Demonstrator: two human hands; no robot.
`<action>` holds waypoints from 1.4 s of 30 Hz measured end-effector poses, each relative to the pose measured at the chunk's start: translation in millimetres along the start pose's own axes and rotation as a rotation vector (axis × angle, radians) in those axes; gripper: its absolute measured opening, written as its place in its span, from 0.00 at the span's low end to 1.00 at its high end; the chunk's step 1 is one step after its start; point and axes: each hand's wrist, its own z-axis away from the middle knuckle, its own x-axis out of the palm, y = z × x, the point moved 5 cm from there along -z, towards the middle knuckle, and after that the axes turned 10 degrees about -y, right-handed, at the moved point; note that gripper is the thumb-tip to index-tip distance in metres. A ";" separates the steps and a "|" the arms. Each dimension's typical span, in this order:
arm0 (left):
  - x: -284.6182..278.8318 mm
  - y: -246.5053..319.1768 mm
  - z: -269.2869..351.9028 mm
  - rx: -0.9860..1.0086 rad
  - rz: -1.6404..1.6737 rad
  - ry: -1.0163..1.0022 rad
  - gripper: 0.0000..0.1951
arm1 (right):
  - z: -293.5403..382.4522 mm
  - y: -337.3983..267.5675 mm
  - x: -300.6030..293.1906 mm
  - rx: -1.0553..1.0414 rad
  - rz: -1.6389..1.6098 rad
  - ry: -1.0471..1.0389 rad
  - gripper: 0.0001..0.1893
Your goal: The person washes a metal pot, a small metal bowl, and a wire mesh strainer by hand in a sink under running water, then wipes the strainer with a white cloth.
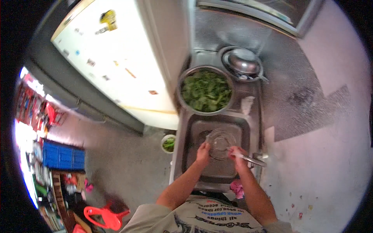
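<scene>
Over the sink basin [191, 163] I hold a clear, round bowl or lid [221, 142]; its exact kind is hard to tell. My left hand [203, 152] grips its left rim, with the thumb on top. On the right side, my right hand [237, 153] has its fingers at the rim, just below the metal faucet [254, 161]. The faucet's spout reaches over my right hand. Beyond the basin, a large metal bowl [181, 102] full of chopped leafy greens [206, 91] rests on the sink's drainboard.
Behind the greens stands a metal pan with a shiny domed lid [244, 61]. A pale cloth or paper [247, 104] lies by the basin's far right corner. Pink cloth [237, 188] hangs at the near edge. On the floor at left are a small bin [168, 144] with green scraps and a red plastic stool [106, 217].
</scene>
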 end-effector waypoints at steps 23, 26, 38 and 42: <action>-26.4 -14.4 11.0 0.126 -0.058 -0.084 0.16 | 5.6 27.6 48.3 0.111 -0.270 -0.317 0.17; 14.8 0.5 23.9 0.076 0.098 -0.062 0.13 | 0.6 22.5 19.2 0.095 -0.283 -0.286 0.17; 16.5 -15.8 11.4 0.084 0.166 -0.061 0.11 | 15.9 -10.0 25.3 0.026 -0.038 -0.290 0.15; -7.2 -20.7 2.7 0.073 0.283 -0.062 0.12 | 14.1 -10.9 30.8 -0.053 0.030 -0.281 0.15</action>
